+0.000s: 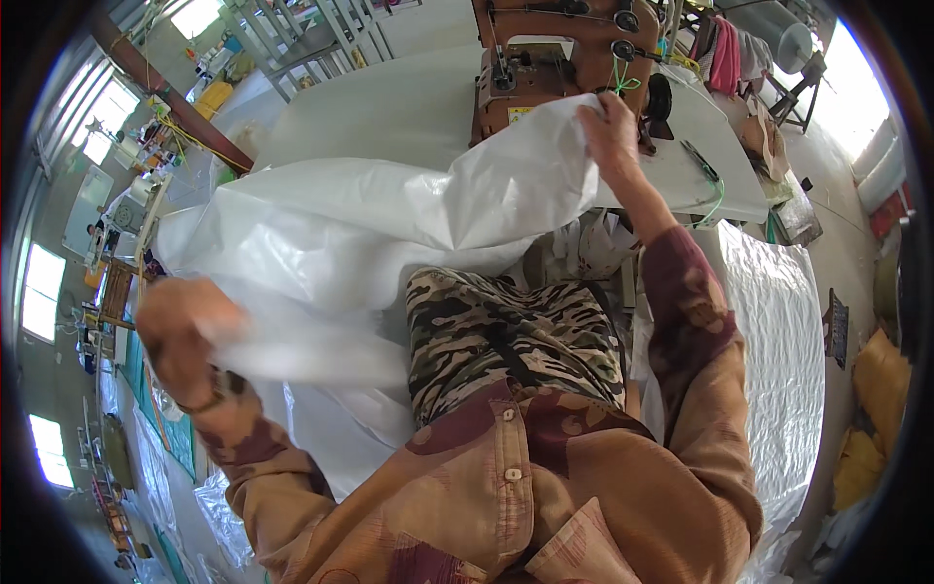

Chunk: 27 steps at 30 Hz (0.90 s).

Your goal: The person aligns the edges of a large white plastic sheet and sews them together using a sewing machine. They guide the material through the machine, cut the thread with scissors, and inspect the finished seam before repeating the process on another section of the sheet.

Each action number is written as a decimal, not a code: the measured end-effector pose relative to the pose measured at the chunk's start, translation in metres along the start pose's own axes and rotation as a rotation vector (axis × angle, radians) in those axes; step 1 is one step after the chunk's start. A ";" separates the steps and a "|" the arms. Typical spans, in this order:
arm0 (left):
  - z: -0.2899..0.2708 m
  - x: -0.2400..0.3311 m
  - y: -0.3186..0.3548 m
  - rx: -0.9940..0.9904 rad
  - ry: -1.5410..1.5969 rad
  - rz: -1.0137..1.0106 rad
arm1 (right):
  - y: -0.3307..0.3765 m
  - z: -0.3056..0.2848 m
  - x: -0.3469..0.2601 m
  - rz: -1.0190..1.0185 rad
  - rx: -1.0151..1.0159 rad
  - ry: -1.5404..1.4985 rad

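A large white plastic sheet (341, 209) spreads across my lap and over the table's near edge, creased and shiny. High on the right, my right hand (615, 136) pinches its upper corner close to the sewing machine. Down at the left, my left hand (190, 331) is smeared by motion but looks closed round the sheet's lower edge. The brown sewing machine (574, 73) stands just beyond the sheet, with green thread (619, 83) hanging knotted on it. Dark thread snips (700, 161) lie on the table right of my right hand.
The pale table (389, 107) carries the machine. A stack of silvery-white sheets (773, 341) stands at my right side. A grey metal chair (302, 44) is beyond the table, and a brown post (170, 92) rises at the far left. Pink cloth (725, 58) hangs at the back right.
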<state>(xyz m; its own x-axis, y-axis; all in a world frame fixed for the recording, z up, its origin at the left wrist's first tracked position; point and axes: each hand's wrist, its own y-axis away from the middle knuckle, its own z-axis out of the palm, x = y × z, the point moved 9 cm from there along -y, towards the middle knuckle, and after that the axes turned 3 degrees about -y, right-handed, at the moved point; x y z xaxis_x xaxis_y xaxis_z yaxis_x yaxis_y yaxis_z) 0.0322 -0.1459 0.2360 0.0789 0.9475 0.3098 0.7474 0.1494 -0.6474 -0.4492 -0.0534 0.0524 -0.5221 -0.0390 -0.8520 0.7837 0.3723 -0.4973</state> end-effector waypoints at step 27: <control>0.276 0.040 -0.030 -0.209 0.740 -0.211 | 0.176 -0.011 -0.065 0.052 -0.297 -0.234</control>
<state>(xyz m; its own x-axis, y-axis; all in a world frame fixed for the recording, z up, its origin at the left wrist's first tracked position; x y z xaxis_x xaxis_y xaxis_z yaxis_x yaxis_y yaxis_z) -0.1695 -0.0348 0.0759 0.2848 0.4602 0.8409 0.8980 0.1788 -0.4020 -0.2811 0.0244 0.0217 -0.3660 -0.2112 -0.9063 0.6577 0.6303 -0.4125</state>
